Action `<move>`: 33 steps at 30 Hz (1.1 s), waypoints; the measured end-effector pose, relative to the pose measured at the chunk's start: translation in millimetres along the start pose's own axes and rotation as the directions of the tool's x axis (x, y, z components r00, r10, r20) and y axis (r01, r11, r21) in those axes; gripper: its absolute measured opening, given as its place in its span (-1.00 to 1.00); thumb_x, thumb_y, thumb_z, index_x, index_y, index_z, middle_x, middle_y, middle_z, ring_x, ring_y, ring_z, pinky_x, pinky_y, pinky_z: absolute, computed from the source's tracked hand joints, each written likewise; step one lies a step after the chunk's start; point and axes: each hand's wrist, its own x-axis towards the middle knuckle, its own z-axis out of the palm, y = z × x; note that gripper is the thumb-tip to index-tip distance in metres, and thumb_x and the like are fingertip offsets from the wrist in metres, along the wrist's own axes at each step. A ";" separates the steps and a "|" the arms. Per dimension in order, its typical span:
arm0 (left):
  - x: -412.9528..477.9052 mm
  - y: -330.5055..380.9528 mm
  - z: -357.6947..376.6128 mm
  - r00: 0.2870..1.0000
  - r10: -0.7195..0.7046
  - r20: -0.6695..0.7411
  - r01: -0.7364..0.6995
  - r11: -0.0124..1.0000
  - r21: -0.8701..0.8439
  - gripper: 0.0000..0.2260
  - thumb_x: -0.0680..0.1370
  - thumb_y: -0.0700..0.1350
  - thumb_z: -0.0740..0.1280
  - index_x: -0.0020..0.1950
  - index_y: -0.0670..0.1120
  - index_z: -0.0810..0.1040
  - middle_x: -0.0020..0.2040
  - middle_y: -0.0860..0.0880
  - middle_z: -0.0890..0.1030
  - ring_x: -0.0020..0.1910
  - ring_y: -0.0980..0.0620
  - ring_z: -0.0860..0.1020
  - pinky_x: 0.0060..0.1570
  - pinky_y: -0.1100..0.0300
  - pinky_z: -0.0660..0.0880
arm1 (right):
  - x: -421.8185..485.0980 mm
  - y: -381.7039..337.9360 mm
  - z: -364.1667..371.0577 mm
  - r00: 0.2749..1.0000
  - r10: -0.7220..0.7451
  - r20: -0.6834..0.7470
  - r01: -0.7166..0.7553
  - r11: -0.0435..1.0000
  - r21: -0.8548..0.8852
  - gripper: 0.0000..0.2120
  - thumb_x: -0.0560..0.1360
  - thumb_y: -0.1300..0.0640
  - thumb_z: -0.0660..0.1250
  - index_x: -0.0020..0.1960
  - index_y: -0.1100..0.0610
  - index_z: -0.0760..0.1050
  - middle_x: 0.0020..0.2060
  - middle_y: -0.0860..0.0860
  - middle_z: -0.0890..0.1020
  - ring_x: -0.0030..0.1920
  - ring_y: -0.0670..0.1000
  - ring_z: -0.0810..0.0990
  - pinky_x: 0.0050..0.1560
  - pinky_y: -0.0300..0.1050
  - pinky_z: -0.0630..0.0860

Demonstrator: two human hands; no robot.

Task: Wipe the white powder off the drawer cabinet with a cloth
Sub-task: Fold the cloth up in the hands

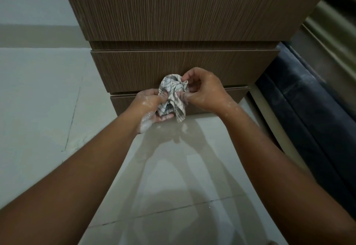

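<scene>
A brown wood-grain drawer cabinet [183, 13] fills the upper middle of the head view, its drawer fronts stepping back toward the floor. In front of the lowest drawers I hold a bunched white checked cloth [173, 96] with both hands. My left hand [149, 106] grips its lower left part, and white powder streaks that hand and wrist. My right hand [204, 90] pinches the cloth's top right, with faint powder specks on its back. I cannot make out powder on the drawer fronts.
Glossy pale floor tiles [173, 167] lie below and reflect my arms. A light wall and skirting [38, 33] stand to the left. A dark blue padded piece of furniture [308, 110] runs along the right side of the cabinet.
</scene>
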 end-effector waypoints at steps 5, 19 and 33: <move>-8.0 -0.7 -1.5 0.983 0.134 0.125 -0.153 0.975 0.160 -0.55 0.44 -0.07 0.52 0.27 -0.20 0.57 0.13 -0.22 0.70 0.13 -0.17 0.68 0.15 -0.21 0.60 | -0.5 -1.1 -3.5 0.997 0.068 0.022 -0.070 0.996 0.060 -0.81 0.40 0.10 0.62 -0.09 0.13 0.66 -0.14 0.01 0.71 -0.15 -0.06 0.73 -0.21 -0.18 0.69; 6.6 -5.6 -0.6 0.948 0.315 0.037 -0.302 0.861 0.408 -0.63 0.32 0.21 0.51 0.03 0.06 0.68 -0.07 -0.10 0.74 -0.03 -0.19 0.71 0.02 -0.29 0.62 | 9.1 -9.4 -24.7 0.967 0.189 0.170 -0.228 0.940 0.254 -0.72 0.40 0.14 0.62 0.09 0.11 0.69 -0.07 0.01 0.76 -0.09 -0.07 0.76 -0.09 -0.10 0.72; -134.1 184.0 159.7 0.950 0.304 -0.073 -0.239 0.855 0.460 -0.84 0.50 -0.19 0.51 0.06 -0.12 0.64 -0.15 0.02 0.71 -0.26 0.22 0.63 -0.14 0.25 0.61 | -26.2 -153.9 -229.9 0.905 0.422 -0.049 -0.389 0.870 0.304 -0.86 0.42 0.11 0.61 -0.03 0.02 0.74 -0.16 -0.07 0.77 -0.10 -0.10 0.76 0.05 -0.01 0.71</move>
